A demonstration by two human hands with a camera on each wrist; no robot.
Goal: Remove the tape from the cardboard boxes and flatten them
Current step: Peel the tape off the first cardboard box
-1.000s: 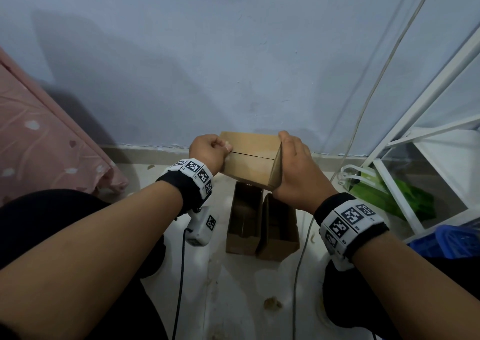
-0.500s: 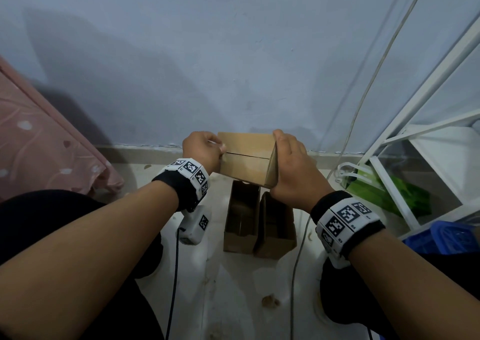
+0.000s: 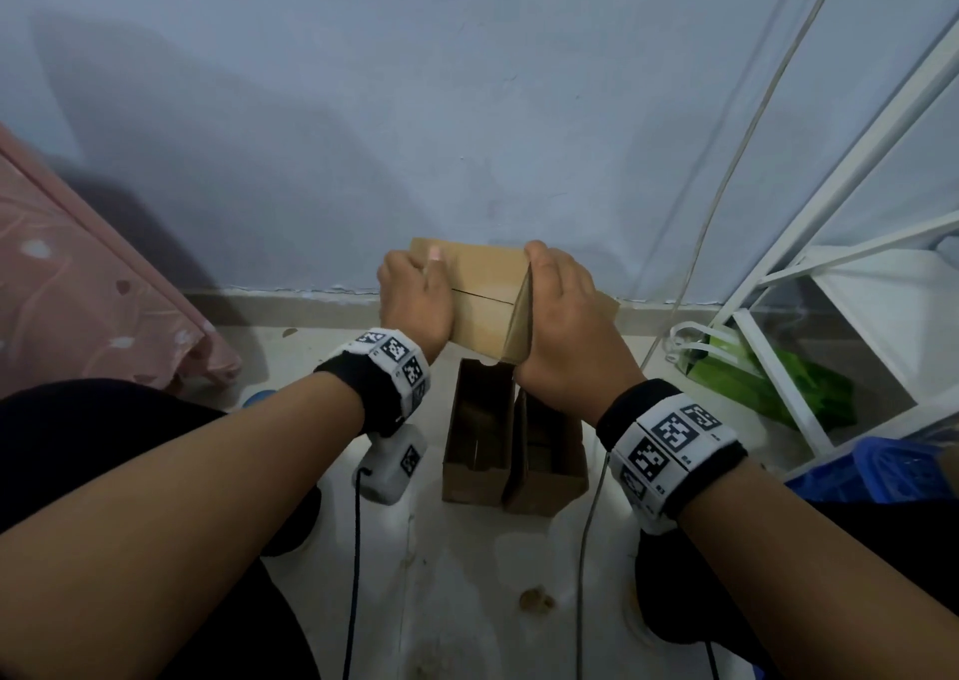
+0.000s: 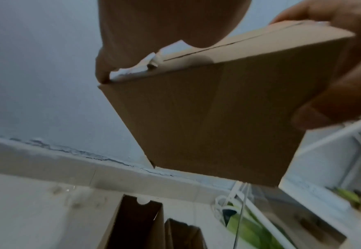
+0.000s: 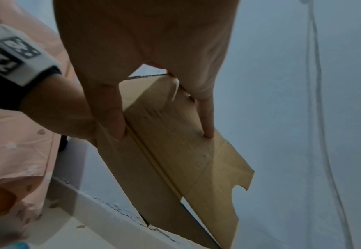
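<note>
I hold a small brown cardboard box [image 3: 482,305] in the air near the wall. My left hand [image 3: 415,295] curls round its left end with the thumb on top. In the left wrist view a fingertip [image 4: 102,74] sits at the box corner beside crumpled white tape [image 4: 136,69]. My right hand [image 3: 560,326] grips the right end, thumb [image 5: 109,114] on one face and a finger [image 5: 205,118] on an open notched flap [image 5: 224,168]. A seam runs across the top. Two open boxes [image 3: 480,430] [image 3: 550,451] stand on the floor below.
The blue wall [image 3: 467,134] is just behind the box. Pink cloth [image 3: 78,290] hangs at the left. At the right stand a white rack [image 3: 778,357], a green bag [image 3: 768,388] and a blue basket [image 3: 882,466]. A cable [image 3: 586,523] crosses the floor.
My left hand has slid along the box's left end toward its far edge, the thumb now at the top corner. The right hand keeps its grip; the box barely moved.
</note>
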